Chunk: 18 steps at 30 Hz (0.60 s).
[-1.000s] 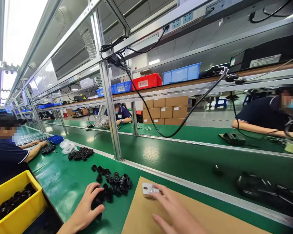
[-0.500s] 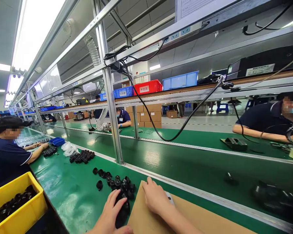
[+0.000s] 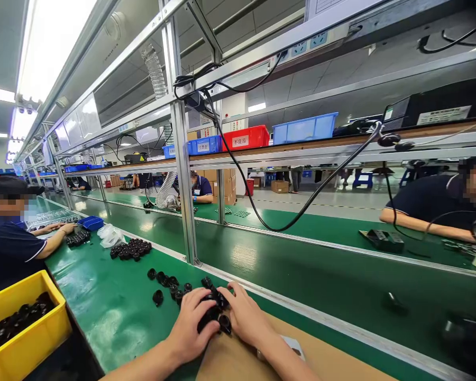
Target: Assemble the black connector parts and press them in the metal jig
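Note:
Small round black plastic parts [image 3: 225, 324] lie heaped at the corner of a brown cardboard sheet [image 3: 230, 360]. My left hand [image 3: 192, 320] curls round the heap from the left, thumb and fingers apart with parts between them. From the right, my right hand [image 3: 244, 317] bends its fingers over the same parts, its fingertips close to those of the left. How many parts each hand grips is hidden. More loose black parts [image 3: 157, 298] lie on the green bench to the left. A pale flat object [image 3: 292, 346] sits partly under my right forearm.
A yellow bin [image 3: 43, 323] with black parts stands at lower left, near a co-worker [image 3: 11, 238]. Another cluster of black parts [image 3: 130, 248] lies beside a plastic bag [image 3: 111, 234]. A metal post [image 3: 182, 180] rises behind the hands, and a black cable [image 3: 301, 214] hangs right.
My right hand has moved left off the cardboard to the black parts. My left hand has shifted up and right, closing round them. The view has shifted slightly.

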Each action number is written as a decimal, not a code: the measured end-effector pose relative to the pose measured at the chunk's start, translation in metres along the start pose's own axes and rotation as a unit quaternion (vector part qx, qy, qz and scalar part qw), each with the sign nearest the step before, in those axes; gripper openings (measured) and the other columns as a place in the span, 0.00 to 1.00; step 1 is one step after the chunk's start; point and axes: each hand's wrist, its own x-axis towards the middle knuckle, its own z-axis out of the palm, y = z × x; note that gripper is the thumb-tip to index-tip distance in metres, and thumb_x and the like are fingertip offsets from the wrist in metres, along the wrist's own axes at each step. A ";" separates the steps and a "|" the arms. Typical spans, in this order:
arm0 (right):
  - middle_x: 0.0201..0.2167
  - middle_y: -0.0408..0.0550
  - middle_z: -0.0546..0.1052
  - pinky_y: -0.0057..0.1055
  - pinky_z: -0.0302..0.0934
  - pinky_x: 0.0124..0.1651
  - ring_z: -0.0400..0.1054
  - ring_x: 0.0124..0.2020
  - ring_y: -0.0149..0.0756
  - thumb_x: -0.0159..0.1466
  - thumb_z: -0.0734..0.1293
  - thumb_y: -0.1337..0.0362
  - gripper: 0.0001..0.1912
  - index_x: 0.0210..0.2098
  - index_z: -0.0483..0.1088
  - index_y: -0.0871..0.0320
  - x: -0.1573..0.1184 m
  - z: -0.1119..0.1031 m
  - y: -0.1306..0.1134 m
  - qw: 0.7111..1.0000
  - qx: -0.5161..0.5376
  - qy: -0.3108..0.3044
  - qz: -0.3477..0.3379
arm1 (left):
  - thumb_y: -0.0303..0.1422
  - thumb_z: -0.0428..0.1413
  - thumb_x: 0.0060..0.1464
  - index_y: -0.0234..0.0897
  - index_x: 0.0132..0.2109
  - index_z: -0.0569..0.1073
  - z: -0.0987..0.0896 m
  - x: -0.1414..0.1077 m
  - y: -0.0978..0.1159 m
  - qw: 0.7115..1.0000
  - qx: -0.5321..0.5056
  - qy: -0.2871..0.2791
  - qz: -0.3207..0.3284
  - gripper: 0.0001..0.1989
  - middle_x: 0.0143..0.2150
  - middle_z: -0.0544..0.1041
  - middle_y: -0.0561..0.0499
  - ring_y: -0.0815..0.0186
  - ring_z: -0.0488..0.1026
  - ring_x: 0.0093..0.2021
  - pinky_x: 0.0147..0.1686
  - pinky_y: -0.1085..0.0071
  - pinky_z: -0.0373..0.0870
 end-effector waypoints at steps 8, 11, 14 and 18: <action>0.49 0.54 0.76 0.40 0.62 0.51 0.71 0.52 0.51 0.65 0.68 0.61 0.11 0.48 0.71 0.54 -0.002 0.004 0.006 0.990 0.093 0.050 0.092 | 0.15 0.49 0.50 0.43 0.68 0.70 -0.058 -0.014 -0.072 0.990 0.067 0.023 -0.121 0.39 0.65 0.76 0.40 0.47 0.68 0.67 0.66 0.39 0.64; 0.47 0.53 0.78 0.39 0.62 0.49 0.73 0.48 0.50 0.64 0.69 0.60 0.12 0.46 0.70 0.54 0.000 0.006 0.012 0.979 0.132 0.057 0.142 | 0.15 0.52 0.46 0.47 0.69 0.70 -0.059 -0.017 -0.087 0.989 0.071 -0.015 -0.128 0.43 0.67 0.76 0.44 0.46 0.66 0.69 0.68 0.39 0.59; 0.47 0.54 0.80 0.40 0.62 0.51 0.74 0.49 0.51 0.64 0.70 0.56 0.12 0.45 0.71 0.54 -0.001 0.009 0.017 0.960 0.199 0.066 0.185 | 0.16 0.54 0.50 0.48 0.69 0.69 -0.059 -0.011 -0.094 0.987 0.073 -0.029 -0.139 0.41 0.66 0.77 0.45 0.49 0.69 0.67 0.68 0.41 0.58; 0.38 0.52 0.81 0.37 0.64 0.46 0.75 0.43 0.47 0.65 0.71 0.50 0.15 0.39 0.73 0.56 -0.009 0.007 0.023 0.910 0.339 0.063 0.230 | 0.19 0.54 0.53 0.47 0.66 0.71 -0.062 -0.002 -0.098 0.987 0.066 -0.034 -0.143 0.35 0.59 0.80 0.46 0.52 0.74 0.61 0.66 0.44 0.60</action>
